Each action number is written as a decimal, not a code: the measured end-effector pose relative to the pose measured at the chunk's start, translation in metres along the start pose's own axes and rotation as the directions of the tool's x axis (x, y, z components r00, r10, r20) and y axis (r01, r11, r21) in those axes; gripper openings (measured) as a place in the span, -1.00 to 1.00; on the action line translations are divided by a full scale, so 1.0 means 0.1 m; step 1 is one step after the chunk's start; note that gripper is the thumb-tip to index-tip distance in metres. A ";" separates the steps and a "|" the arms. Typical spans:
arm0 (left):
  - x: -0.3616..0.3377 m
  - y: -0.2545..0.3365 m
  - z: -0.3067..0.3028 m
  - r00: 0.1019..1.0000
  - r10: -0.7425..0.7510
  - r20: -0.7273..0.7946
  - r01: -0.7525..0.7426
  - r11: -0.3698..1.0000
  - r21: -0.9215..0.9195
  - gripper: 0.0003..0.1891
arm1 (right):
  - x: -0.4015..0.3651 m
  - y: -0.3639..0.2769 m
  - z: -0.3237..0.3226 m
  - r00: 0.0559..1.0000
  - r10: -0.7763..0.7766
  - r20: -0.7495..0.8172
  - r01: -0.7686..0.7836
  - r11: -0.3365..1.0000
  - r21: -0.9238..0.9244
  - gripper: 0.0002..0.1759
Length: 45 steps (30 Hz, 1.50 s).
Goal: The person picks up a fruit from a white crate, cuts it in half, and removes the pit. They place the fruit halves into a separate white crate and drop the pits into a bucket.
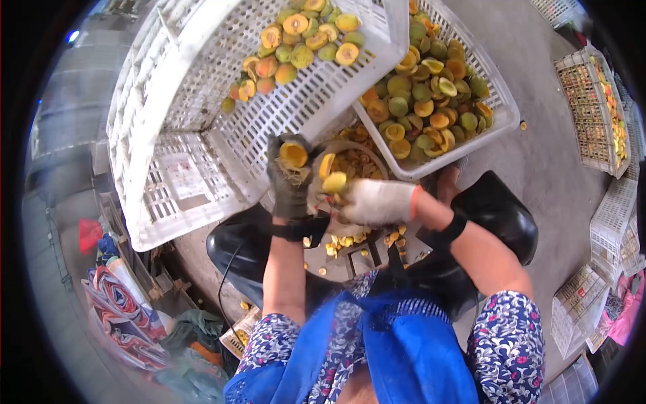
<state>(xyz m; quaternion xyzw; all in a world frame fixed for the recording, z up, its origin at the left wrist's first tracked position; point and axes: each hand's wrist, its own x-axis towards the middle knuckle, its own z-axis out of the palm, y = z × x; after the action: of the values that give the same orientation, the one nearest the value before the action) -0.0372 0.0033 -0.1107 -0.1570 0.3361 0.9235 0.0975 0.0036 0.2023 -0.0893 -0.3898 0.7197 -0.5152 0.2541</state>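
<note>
My left hand (289,178), in a dark glove, is closed around an apricot half (293,154) with its hollow cut side facing up. Close beside it, my right hand (380,200) wears a pale glove and is smeared by motion. At its fingertips is a yellow-green apricot piece (334,182), and an orange slice (327,165) shows just above. Both hands are over a round container (383,165) of cut pieces. Ahead, a tilted white crate (235,145) holds whole and halved apricots (301,56). Right of it, another white crate (506,128) is filled with halves (400,84).
Yellow scraps (346,241) lie below my hands, between my knees in black coverings. More crates (572,111) stand along the right side on the grey floor (531,161). Folded sacks (124,310) and a dark green cloth (195,330) are at the lower left.
</note>
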 end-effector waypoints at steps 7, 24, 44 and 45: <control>0.66 -0.11 0.95 0.917 0.140 0.374 -0.399 0.356 0.845 -0.57 | -0.15 -0.11 0.07 0.800 0.595 0.074 -0.534 0.763 -0.363 -0.72; 0.88 -0.01 0.93 0.980 0.016 0.199 -0.194 0.318 0.928 -0.65 | -0.02 0.13 -0.27 0.849 0.161 -0.504 -0.337 0.899 -0.281 -0.77; -0.15 -0.20 0.94 0.971 0.169 0.169 -0.220 0.357 0.908 -0.50 | -0.02 0.05 -0.23 0.760 -0.055 -0.648 -0.360 0.794 -0.490 -0.72; -0.14 -0.21 0.90 0.967 0.174 0.185 -0.237 0.359 0.903 -0.48 | -0.04 0.08 -0.25 0.863 -0.138 -0.486 -0.296 0.641 -0.708 -0.73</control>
<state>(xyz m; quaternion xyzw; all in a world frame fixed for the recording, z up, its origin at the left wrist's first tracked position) -0.0381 0.0767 -0.0529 -0.0073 0.8038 0.5917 0.0613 -0.0157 0.2204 -0.0881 -0.2800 0.9252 -0.2333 -0.1056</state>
